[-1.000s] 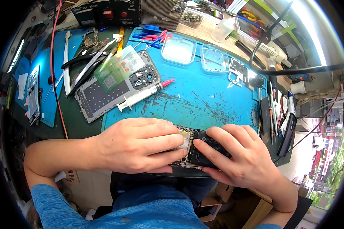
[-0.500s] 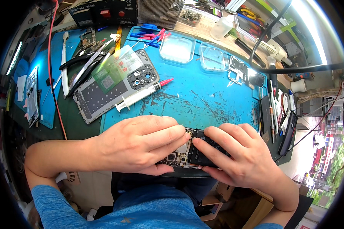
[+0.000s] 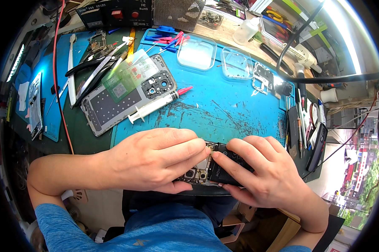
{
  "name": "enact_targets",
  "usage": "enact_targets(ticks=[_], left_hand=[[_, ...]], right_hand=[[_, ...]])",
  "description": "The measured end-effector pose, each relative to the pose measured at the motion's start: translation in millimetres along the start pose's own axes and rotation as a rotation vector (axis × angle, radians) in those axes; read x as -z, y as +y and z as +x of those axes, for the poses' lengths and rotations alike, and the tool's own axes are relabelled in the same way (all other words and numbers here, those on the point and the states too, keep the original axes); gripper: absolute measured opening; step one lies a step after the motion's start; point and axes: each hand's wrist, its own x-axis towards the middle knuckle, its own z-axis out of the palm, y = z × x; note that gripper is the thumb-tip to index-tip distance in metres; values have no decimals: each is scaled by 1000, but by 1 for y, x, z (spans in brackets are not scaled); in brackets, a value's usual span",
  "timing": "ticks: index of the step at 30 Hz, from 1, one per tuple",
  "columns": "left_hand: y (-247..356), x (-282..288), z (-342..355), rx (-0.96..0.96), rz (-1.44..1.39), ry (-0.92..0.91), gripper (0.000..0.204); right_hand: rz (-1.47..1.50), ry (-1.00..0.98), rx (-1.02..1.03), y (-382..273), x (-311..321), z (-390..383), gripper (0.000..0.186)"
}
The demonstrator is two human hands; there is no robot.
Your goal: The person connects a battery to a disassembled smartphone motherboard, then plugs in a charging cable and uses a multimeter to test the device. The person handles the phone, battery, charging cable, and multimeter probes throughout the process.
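Note:
An opened smartphone (image 3: 203,163) lies crosswise at the mat's near edge, its circuit board and camera modules bare. Its black battery (image 3: 217,168) fills the part to the right of the board. My left hand (image 3: 156,159) is closed around the phone's left end, fingertips on the far edge by the board and thumb along the near edge. My right hand (image 3: 265,170) grips the battery end, the index fingertip touching down where board and battery meet, the thumb at the near edge. Both palms cover the phone's ends.
Beyond my hands a detached phone back cover (image 3: 118,103) carries a syringe (image 3: 153,106) and a green film (image 3: 126,77). Farther off stand two clear plastic boxes (image 3: 196,52). Black pliers (image 3: 90,80) lie at left; a black cable (image 3: 324,78) crosses the upper right.
Both hands keep nearly the same place on the phone. The view has shifted very slightly; nothing has been picked up or let go.

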Motion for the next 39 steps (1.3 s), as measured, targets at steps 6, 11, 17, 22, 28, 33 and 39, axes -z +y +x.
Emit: enact_targets(ticks=[6,11,17,22,28,33,39], left_hand=[[-1,0,-1,-26,15,12,63],[-1,0,0,-33,22,9,62],[-1,1,0,-29,22,4,62],[-1,0,-1,-21,30,17,62],[-1,0,-1,-16,27,27,62],[-1,0,-1,-21,32,28,63],[-2,0,-1,-28,21,28,62]], right_hand=[[42,16,6,2,-3,-1,60],[59,2,5,3,-2,0,60],[78,-6,8,4,-1,1,60],[92,7,22,6,-2,1,60],[92,17,23,6,-2,1,60],[95,6,21,5,0,2,59],[99,-4,9,4,1,3,59]])
